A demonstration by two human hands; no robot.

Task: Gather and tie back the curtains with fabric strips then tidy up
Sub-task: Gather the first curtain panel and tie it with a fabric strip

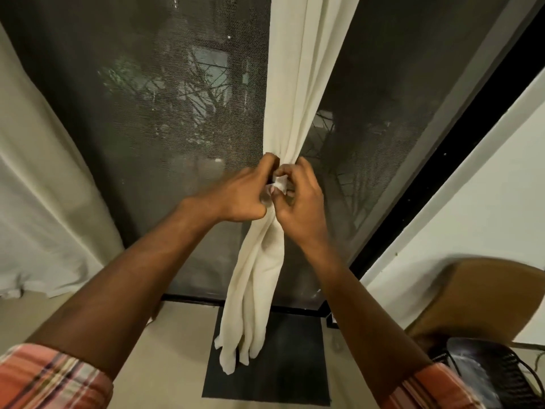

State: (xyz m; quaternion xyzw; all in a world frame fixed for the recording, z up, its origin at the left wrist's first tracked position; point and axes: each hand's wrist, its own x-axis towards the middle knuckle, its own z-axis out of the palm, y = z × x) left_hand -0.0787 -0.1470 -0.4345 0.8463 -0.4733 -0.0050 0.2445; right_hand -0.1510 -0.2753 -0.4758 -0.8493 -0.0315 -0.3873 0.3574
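Curtain (295,84) hangs vertical, strip (279,184) pinched midway.

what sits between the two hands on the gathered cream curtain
In the head view, a small white fabric strip, pinched by left hand and right hand.

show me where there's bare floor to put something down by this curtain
Bare floor lies between the left curtain and the dark mat; the mat is bare right of the gathered curtain. Crowded: the right corner, with chair and mesh object, and where left grip and right grip hold the fabric strip.
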